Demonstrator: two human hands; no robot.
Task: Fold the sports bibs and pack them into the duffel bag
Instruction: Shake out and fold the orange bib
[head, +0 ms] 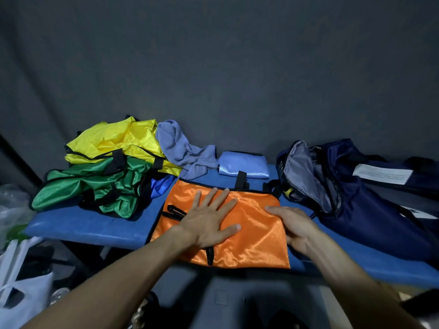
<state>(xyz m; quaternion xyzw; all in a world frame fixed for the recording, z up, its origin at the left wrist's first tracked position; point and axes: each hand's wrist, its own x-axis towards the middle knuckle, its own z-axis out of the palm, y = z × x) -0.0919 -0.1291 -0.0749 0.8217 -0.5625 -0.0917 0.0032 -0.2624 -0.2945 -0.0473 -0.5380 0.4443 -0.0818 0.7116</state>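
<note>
An orange bib (254,236) with black trim lies folded flat on the blue table (95,224) in front of me. My left hand (211,222) presses down on its middle with fingers spread and straight. My right hand (294,226) holds the bib's right edge, fingers tucked under the fabric. A dark navy duffel bag (351,186) sits open at the right, its grey lining showing. Unfolded yellow (114,141) and green (95,184) bibs are heaped at the left. A light blue folded bib (244,165) lies at the back.
A crumpled lavender cloth (183,148) lies behind the orange bib, and a bit of bright blue fabric (159,186) pokes from under the heap. White plastic bags (21,288) hang at the lower left. A dark curtain (213,67) forms the backdrop.
</note>
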